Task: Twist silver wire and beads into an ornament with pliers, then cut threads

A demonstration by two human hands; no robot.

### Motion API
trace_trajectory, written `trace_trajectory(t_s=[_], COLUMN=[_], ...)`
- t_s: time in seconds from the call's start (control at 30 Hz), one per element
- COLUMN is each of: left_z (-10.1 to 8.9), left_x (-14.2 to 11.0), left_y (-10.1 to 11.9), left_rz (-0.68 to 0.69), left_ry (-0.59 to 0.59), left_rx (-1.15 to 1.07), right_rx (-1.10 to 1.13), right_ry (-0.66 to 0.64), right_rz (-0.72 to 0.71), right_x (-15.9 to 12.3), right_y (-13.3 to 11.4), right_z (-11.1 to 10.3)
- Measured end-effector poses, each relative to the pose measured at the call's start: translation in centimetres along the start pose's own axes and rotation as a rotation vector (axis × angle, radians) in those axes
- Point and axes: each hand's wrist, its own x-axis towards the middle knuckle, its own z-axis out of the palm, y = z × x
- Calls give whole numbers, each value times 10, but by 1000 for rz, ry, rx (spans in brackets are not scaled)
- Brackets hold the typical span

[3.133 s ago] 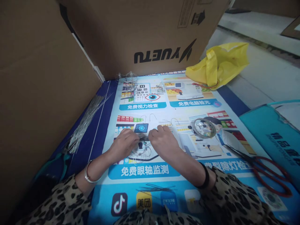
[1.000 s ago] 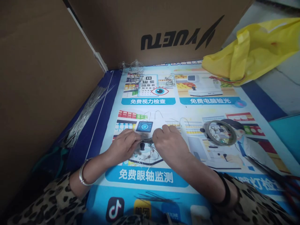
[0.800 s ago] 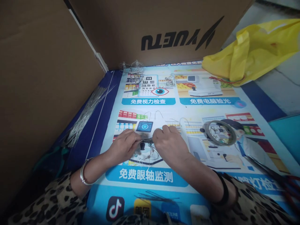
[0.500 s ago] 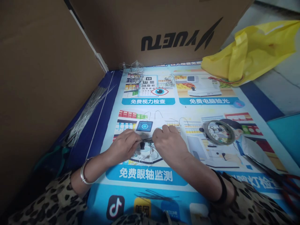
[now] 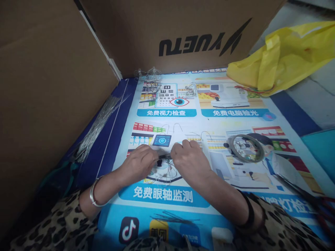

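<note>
Above the printed sheet, my left hand [image 5: 140, 162] and my right hand [image 5: 190, 158] are close together, fingers pinched. Thin dark strands, perhaps wire [image 5: 164, 156], stretch between the two sets of fingertips, so both hands are closed on them. Just below hangs or lies a bent wire piece [image 5: 167, 174] with small clear beads; whether it is joined to the strands I cannot tell. Several short dark wires [image 5: 174, 218] lie nearer to me. Beyond my hands are curved silvery wires [image 5: 177, 126].
Right of my hands sits a round dish of clear beads [image 5: 247, 149], with scissors [image 5: 300, 191] nearer. At left are a bundle of straight wires [image 5: 98, 127] and teal-handled pliers [image 5: 69, 170]. Beaded wire pieces [image 5: 151, 78], a cardboard box [image 5: 199, 21] and a yellow bag [image 5: 282, 59] stand farther back.
My fingertips have shifted slightly around the dark strands, and more of them shows between my hands. The whole view has moved a little.
</note>
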Motion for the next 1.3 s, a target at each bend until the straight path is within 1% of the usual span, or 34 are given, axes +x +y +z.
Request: trace_trajectory(t_s=[0.27, 0.43, 0.6, 0.83, 1.07, 1.17, 1.3], left_z=[-5, -4, -4, -5, -5, -6, -4], left_x=[-10, -13, -16, -14, -10, -8, -8], left_y=[1, -1, -1, 2, 2, 1, 0], left_rz=[70, 108, 141, 142, 137, 112, 76], left_ry=[-1, 28, 2, 41, 28, 39, 73], left_rx=[22, 50, 71, 105, 85, 50, 3], right_rx=[17, -8, -20, -9, 18, 26, 38], right_ry=[6, 8, 5, 13, -47, -62, -60], right_rz=[-11, -17, -24, -23, -9, 36, 178], right_x=[-2, -3, -3, -1, 1, 0, -9], right_y=[0, 0, 0, 0, 1, 10, 21], right_z=[3, 2, -1, -1, -3, -6, -10])
